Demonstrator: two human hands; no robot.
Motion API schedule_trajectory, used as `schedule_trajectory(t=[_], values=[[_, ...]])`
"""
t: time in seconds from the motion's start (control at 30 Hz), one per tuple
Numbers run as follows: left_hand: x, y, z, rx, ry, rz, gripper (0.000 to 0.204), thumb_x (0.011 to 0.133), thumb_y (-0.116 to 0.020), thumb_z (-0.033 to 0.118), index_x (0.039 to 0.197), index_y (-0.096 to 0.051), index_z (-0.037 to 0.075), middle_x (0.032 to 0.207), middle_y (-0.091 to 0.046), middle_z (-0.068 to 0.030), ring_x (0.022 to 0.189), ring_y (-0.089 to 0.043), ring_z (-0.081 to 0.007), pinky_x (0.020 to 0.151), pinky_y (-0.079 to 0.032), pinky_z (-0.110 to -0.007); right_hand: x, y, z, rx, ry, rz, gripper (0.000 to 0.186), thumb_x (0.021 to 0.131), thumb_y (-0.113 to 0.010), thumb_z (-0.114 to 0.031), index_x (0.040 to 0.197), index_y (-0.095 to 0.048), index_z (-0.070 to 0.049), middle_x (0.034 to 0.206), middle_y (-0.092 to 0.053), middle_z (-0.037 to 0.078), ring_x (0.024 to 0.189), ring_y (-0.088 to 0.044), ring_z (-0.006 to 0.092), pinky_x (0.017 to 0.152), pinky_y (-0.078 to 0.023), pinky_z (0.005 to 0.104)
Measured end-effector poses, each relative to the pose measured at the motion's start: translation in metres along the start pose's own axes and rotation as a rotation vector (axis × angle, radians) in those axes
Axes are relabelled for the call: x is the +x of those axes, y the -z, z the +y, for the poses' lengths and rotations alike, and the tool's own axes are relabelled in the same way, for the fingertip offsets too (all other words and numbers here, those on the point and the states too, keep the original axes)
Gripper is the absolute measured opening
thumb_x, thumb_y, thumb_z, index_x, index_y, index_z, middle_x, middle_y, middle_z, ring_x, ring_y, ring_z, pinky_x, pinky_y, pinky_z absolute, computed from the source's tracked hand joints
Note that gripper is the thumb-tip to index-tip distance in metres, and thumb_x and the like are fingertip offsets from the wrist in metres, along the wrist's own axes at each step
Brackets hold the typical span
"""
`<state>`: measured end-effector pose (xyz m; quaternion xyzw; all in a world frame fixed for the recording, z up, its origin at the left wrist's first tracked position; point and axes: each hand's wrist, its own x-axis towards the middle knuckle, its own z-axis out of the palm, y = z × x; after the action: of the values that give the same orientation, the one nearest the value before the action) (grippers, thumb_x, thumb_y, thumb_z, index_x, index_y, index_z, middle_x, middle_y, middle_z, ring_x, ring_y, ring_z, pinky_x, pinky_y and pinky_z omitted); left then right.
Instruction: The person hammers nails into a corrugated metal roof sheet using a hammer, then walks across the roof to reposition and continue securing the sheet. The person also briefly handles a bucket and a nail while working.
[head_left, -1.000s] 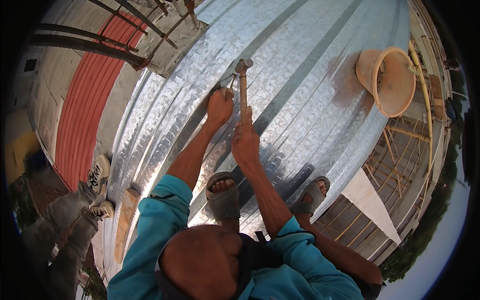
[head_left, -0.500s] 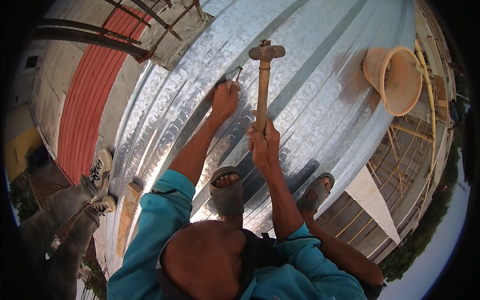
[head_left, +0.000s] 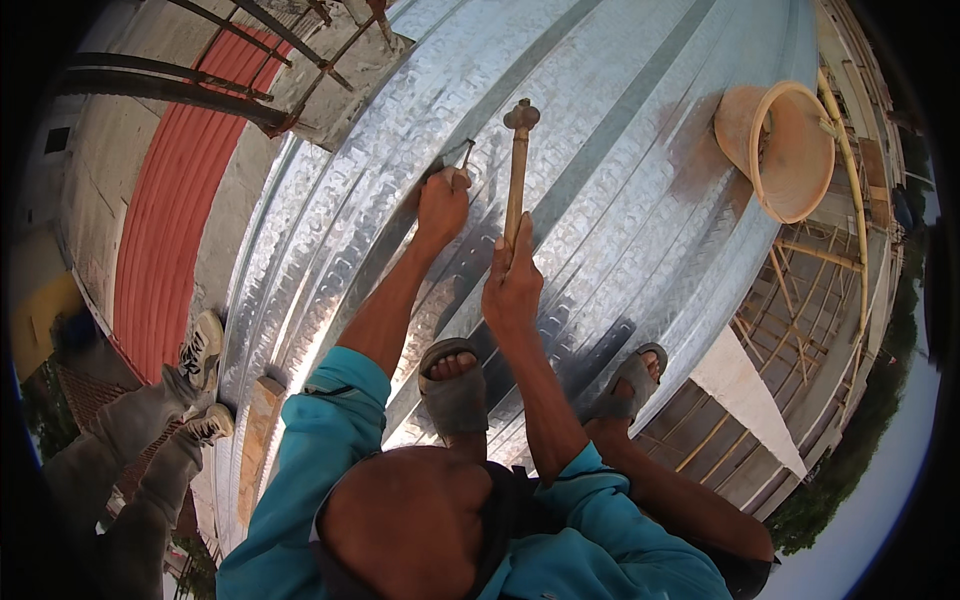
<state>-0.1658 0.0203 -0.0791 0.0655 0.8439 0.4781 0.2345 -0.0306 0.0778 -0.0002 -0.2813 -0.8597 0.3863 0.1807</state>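
Note:
My left hand (head_left: 443,208) is closed, pinching a thin nail (head_left: 468,153) whose upper end stands up from the fingers. It rests low over the ribbed metal sheet (head_left: 625,265), beside one of its raised ribs. My right hand (head_left: 513,292) is wrapped round the lower part of the wooden handle of a hammer (head_left: 518,175). The hammer's head is raised in front of my hands, to the right of the nail and apart from it. Both of my sandalled feet are on the sheet.
An orange-brown bucket (head_left: 738,135) lies tipped on the sheet at the right. Rusty steel bars (head_left: 180,92) jut in at upper left, near red ribbed sheeting (head_left: 165,235). Another person's shoes (head_left: 203,350) stand at the left, near a wooden board (head_left: 262,430). Bamboo scaffolding (head_left: 800,300) lies beyond the right edge.
The hammer has turned in my right hand, so its head now shows more end-on and slightly lower. My right hand has shifted a little left. My left hand still pinches the nail.

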Motion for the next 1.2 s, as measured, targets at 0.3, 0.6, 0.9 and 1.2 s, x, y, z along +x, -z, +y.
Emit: schedule_trajectory(t=[0.3, 0.6, 0.9, 1.2], values=[[0.005, -0.002, -0.003, 0.002, 0.010, -0.010, 0.034, 0.094, -0.046, 0.024, 0.086, -0.065, -0.003, 0.076, -0.064, -0.0259, 0.077, -0.065, -0.0422, 0.072, -0.047, -0.047, -0.010, -0.007, -0.013, -0.156, -0.158, -0.335, 0.062, 0.097, -0.053, -0.004, 0.148, -0.021, 0.008, 0.098, -0.066, 0.031, 0.070, -0.069, 0.0377, 0.055, -0.052, 0.0404], [-0.002, -0.001, 0.000, -0.032, -0.004, 0.023, 0.035, 0.094, -0.046, 0.024, 0.084, -0.065, -0.004, 0.074, -0.064, -0.0240, 0.076, -0.066, -0.0396, 0.073, -0.048, -0.047, -0.016, 0.005, -0.015, 0.238, -0.112, 0.098, 0.058, 0.096, -0.053, -0.005, 0.146, -0.027, 0.006, 0.087, -0.064, 0.026, 0.065, -0.065, 0.0314, 0.055, -0.051, 0.0370], [0.001, -0.003, -0.006, -0.033, -0.002, 0.009, 0.034, 0.094, -0.047, 0.024, 0.083, -0.065, -0.002, 0.073, -0.065, -0.0215, 0.076, -0.066, -0.0372, 0.073, -0.048, -0.047, -0.006, 0.014, -0.021, 0.077, -0.017, 0.116, 0.053, 0.100, -0.052, -0.011, 0.146, -0.030, 0.004, 0.070, -0.061, 0.014, 0.051, -0.054, 0.0177, 0.048, -0.045, 0.0313], [-0.002, 0.000, 0.003, -0.039, 0.022, -0.012, 0.034, 0.096, -0.048, 0.025, 0.084, -0.064, -0.003, 0.072, -0.064, -0.0220, 0.072, -0.064, -0.0372, 0.071, -0.046, -0.047, -0.006, 0.001, -0.010, -0.047, -0.134, -0.087, 0.057, 0.097, -0.055, -0.008, 0.147, -0.029, 0.003, 0.062, -0.054, 0.013, 0.049, -0.058, 0.0201, 0.047, -0.046, 0.0331]])
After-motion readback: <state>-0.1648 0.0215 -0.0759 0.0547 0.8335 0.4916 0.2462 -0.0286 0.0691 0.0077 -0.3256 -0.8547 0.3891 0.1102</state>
